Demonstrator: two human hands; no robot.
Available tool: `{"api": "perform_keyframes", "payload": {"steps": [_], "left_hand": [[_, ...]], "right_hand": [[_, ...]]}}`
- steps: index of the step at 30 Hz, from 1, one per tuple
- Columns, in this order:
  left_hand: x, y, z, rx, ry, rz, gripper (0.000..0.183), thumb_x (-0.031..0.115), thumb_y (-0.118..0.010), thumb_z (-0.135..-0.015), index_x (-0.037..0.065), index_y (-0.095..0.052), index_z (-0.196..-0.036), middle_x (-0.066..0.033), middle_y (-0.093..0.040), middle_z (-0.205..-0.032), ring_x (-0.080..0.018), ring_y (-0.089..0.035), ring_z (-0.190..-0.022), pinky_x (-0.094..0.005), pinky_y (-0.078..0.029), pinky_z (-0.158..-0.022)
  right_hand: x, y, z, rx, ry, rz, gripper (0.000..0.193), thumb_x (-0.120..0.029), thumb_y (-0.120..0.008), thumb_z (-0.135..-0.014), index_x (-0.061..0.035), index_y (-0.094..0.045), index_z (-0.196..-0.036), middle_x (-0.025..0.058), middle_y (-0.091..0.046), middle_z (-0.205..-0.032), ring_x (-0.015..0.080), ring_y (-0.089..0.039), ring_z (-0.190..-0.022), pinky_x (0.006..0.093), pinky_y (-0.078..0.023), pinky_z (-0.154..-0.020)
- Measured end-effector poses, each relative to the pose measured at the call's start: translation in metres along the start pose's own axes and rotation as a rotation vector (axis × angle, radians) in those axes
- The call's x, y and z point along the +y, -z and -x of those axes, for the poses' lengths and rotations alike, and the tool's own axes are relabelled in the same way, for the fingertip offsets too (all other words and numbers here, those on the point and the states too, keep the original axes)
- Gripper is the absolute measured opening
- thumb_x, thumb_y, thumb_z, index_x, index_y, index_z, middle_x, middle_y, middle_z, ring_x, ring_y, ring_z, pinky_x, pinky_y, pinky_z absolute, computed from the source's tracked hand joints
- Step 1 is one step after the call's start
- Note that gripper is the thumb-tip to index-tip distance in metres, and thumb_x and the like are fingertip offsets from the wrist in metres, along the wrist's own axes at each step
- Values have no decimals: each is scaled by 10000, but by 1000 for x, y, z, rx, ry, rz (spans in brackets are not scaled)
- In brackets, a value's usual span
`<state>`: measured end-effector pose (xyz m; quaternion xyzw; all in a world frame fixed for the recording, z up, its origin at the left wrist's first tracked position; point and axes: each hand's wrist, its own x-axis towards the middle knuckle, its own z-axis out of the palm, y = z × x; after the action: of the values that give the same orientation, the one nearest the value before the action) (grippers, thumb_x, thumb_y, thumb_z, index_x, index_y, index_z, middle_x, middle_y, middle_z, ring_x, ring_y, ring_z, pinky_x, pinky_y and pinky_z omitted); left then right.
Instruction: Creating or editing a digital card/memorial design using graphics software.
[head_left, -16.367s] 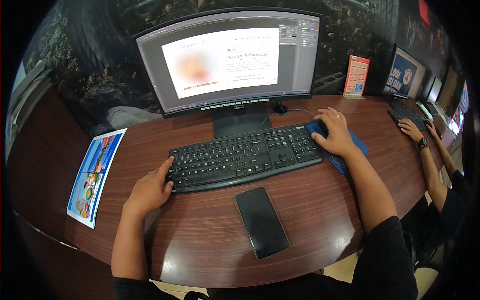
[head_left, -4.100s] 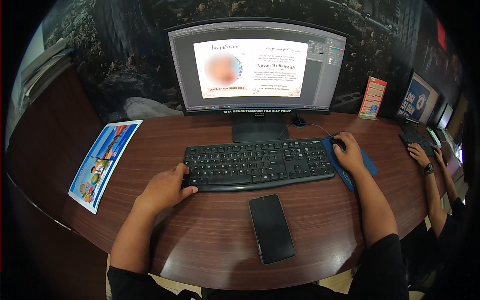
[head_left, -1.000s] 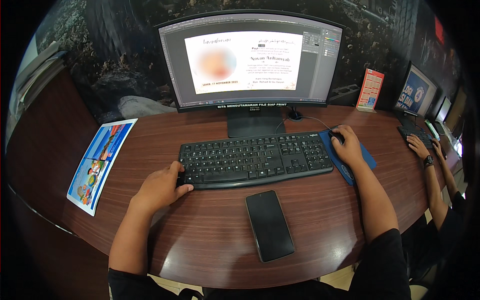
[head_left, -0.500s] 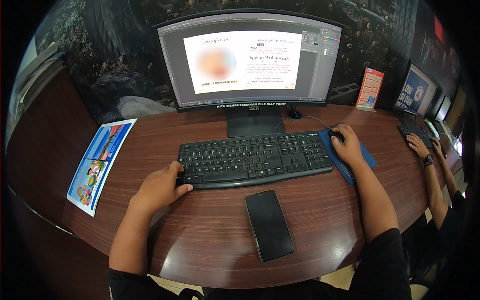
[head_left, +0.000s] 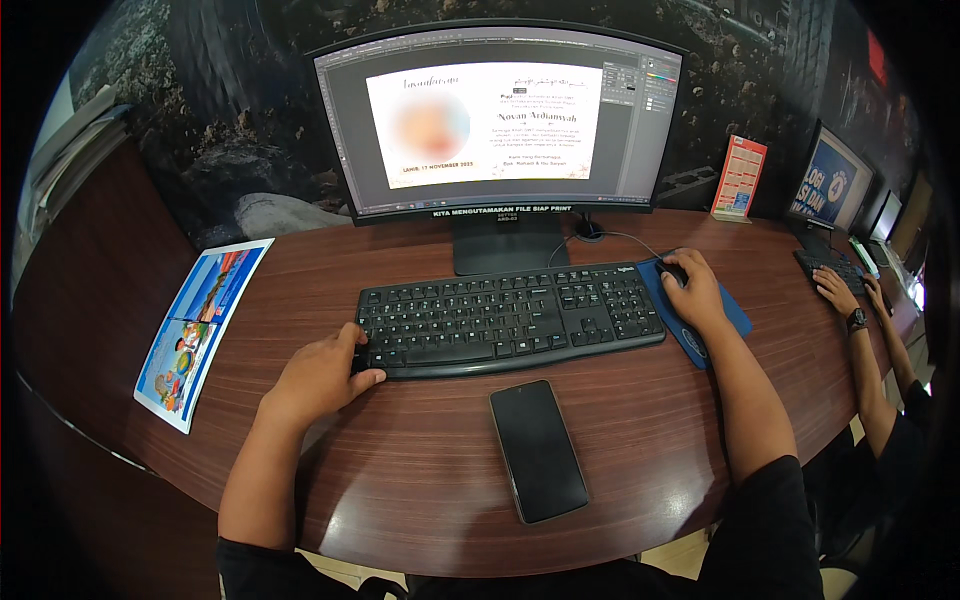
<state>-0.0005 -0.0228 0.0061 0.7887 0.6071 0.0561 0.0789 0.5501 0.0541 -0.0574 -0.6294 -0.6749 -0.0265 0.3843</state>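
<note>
Resting on the left end of the keyboard (head_left: 510, 318), the left hand (head_left: 322, 375) has fingers bent together, thumb apart; beside it, the right hand (head_left: 697, 292) curls over a dark mouse (head_left: 671, 271) on a blue pad (head_left: 736, 316). The mouse looks light, hard and easily slid, best held by its sides; the keyboard, stiff, by its ends. A phone (head_left: 540, 450) lies nearer on the table (head_left: 645, 440), a monitor (head_left: 485, 130) stands behind.
</note>
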Motion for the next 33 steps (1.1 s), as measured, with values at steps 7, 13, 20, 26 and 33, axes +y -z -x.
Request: {"api": "perform_keyframes", "payload": {"steps": [7,13,20,26,33], "left_hand": [[-1,0,0,0,-10,-9,592,430,-780,-926,15,-549,-1279,-256,-736,-1095,-422,-719,-1064,-502,-553,-930],[2,2,0,-10,-5,-6,574,414,-779,-931,13,-551,-1272,-260,-733,-1107,-419,-718,-1063,-497,-551,-936],[2,3,1,-21,4,-3,571,406,-779,-933,13,-546,-1275,-257,-732,-1120,-421,-712,-1076,-499,-547,-941],[1,1,0,-18,3,-7,573,406,-779,-933,14,-543,-1277,-254,-732,-1124,-423,-710,-1080,-502,-546,-941],[0,0,1,12,-19,0,575,412,-789,-924,29,-538,-1272,-249,-730,-1073,-423,-711,-1054,-498,-544,-918]], "right_hand": [[-1,0,0,9,4,2,289,-129,-726,-862,-5,-737,-1123,194,-666,-1286,390,-642,-1226,435,-507,-1059],[0,-1,0,7,2,-6,290,-128,-724,-861,-3,-739,-1122,197,-668,-1285,389,-644,-1224,434,-508,-1060],[-1,-1,0,4,10,-9,288,-124,-726,-858,9,-739,-1113,196,-670,-1276,389,-653,-1205,430,-515,-1046],[5,-2,0,22,41,-7,291,-123,-728,-857,8,-738,-1117,191,-671,-1276,389,-654,-1202,427,-515,-1044],[1,0,1,12,17,-4,288,-123,-727,-857,3,-740,-1117,189,-670,-1286,386,-650,-1213,428,-511,-1052]]}}
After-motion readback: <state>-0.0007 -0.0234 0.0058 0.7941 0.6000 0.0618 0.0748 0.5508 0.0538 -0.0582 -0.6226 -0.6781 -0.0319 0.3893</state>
